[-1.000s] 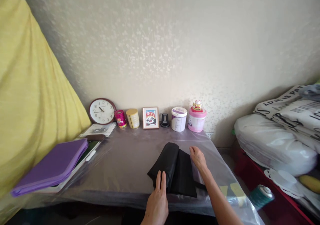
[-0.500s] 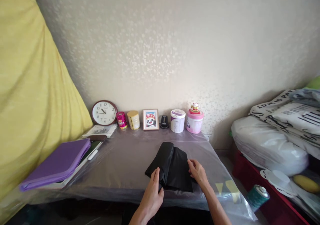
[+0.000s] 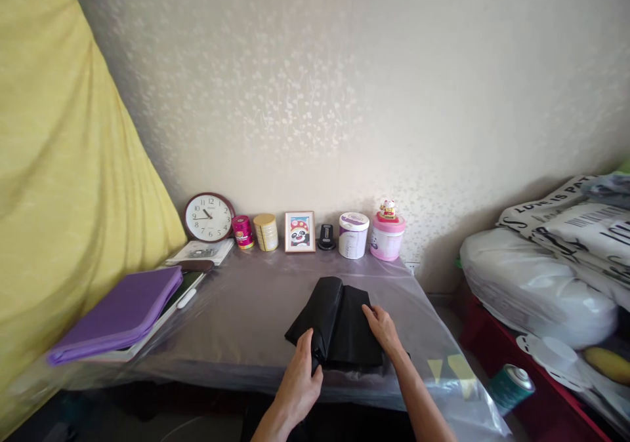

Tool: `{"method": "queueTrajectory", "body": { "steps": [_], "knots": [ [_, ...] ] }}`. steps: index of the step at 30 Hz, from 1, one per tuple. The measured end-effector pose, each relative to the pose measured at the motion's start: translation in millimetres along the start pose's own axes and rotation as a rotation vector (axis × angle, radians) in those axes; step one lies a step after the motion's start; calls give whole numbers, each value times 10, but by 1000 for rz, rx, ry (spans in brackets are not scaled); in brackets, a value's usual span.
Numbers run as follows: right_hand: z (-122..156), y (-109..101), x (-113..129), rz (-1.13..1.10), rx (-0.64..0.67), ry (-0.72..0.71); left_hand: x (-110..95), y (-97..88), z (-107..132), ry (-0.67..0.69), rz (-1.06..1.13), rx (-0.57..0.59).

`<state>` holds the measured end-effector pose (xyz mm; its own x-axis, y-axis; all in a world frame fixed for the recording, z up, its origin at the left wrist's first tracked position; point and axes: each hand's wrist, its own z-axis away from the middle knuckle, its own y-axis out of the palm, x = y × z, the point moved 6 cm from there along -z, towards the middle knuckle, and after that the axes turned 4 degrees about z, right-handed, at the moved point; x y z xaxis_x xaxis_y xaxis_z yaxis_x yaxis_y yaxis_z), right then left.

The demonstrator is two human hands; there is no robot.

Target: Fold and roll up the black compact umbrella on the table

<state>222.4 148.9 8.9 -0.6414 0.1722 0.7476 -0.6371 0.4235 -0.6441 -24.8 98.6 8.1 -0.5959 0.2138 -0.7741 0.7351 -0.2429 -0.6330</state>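
Note:
A black folded plastic bag (image 3: 352, 327) lies on the covered table, with a raised fold along its left half and a flatter panel on the right. At its near left edge, my left hand (image 3: 301, 376) is closed, thumb and fingers gripping a gathered part. My right hand (image 3: 382, 327) holds the right edge of the panel; its fingertips are together on the black material and partly hide it.
Along the wall stand a clock (image 3: 209, 218), a pink can (image 3: 243, 233), a yellow can (image 3: 266, 233), a panda picture frame (image 3: 300, 232) and two tubs (image 3: 353, 237). A purple folder (image 3: 118, 307) lies left. A spray can (image 3: 512, 388) stands right of the table.
My right hand has shifted slightly up and left along the panel's right edge. My left hand keeps its grip at the near edge. The view has tilted a little.

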Motion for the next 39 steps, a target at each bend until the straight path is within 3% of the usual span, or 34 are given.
{"method": "queueTrajectory", "body": {
  "steps": [4, 8, 10, 14, 18, 21, 25, 31, 39],
  "knots": [
    [-21, 50, 53, -99, 47, -2, 25, 59, -1, 16, -16, -10],
    [-49, 76, 318, -273, 82, -35, 4, 114, -6, 2, -131, 10],
    [-79, 58, 518, -157, 58, -98, -9, 128, -6, -17, -191, 25],
    [-114, -1, 809, 286, 42, -172, -44, 124, -1, -10, -252, 26],
    [-71, -100, 831, 624, 71, -139, -53, 123, 6, -30, -265, 38],
    [-38, -162, 811, 701, 66, -139, -60, 127, 9, -33, -279, 41],
    [-86, -146, 840, 556, 64, -181, -48, 146, 10, -23, -300, 44],
    [-257, 124, 897, -79, 158, -84, -22, 161, 5, -28, -344, 46],
    [-314, 744, 1061, -122, 175, 4, -18, 185, -18, -28, -443, 75]
  ]
}}
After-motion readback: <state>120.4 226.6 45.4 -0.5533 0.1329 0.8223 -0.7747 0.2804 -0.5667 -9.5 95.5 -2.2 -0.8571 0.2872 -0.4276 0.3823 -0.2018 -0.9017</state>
